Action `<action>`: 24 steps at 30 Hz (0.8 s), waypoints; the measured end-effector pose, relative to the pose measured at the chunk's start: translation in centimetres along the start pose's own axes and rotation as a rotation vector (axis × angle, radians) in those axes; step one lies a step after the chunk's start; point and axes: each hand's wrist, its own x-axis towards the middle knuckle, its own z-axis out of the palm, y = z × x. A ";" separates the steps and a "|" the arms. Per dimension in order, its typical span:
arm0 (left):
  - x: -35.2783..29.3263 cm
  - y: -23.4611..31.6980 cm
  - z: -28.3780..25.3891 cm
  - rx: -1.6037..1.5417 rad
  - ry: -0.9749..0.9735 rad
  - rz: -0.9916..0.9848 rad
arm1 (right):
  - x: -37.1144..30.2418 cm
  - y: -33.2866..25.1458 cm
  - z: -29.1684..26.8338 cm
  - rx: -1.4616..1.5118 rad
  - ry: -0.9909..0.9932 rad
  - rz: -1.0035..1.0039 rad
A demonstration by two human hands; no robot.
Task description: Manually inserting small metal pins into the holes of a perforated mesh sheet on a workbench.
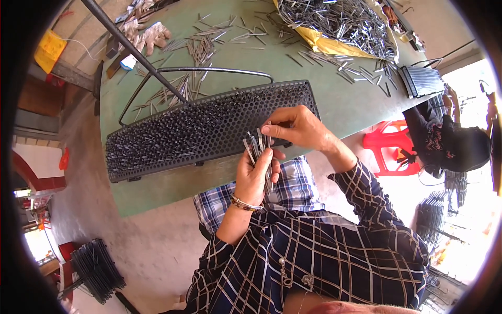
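Note:
My left hand (252, 177) is closed around a bundle of thin grey metal strips (254, 148), which stand roughly upright out of the fist. At the top of that bundle, the thumb and fingers of my right hand (302, 127) pinch the end of one strip. Just beyond both hands lies a long black rack (299, 94) full of round holes. Dark strips (151, 138) stand densely in its left part, while many holes toward the right show bare. A bent black metal handle (214, 69) rises from the rack's far side.
The rack rests on a green table (345, 107). Loose strips (201, 52) lie scattered behind it, and a yellow-edged sack (314, 42) holds a heap more. Work gloves (154, 36) lie far left. A red stool (384, 146) and another person (444, 136) are at the right.

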 end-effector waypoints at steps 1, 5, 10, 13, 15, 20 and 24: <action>0.0 -0.1 0.0 0.000 -0.003 0.001 | -0.1 -0.1 0.0 -0.002 0.002 0.000; -0.3 -0.5 -0.3 -0.024 0.028 -0.101 | 0.7 -0.6 -0.8 0.290 0.199 0.138; -0.1 -1.1 -0.7 -0.096 0.030 -0.286 | 3.5 1.9 -0.3 0.024 0.567 -0.078; 0.0 -1.0 -0.5 -0.090 0.047 -0.300 | 4.4 2.6 0.1 -0.195 0.609 -0.200; -0.1 -0.9 -0.6 -0.101 0.052 -0.300 | 4.7 3.2 0.2 -0.227 0.600 -0.242; -0.3 -0.8 -0.8 -0.052 0.037 -0.252 | 4.9 3.1 0.2 -0.471 0.649 -0.456; -0.1 -0.3 -0.8 -0.011 0.001 -0.252 | 5.2 3.0 0.2 -0.520 0.659 -0.531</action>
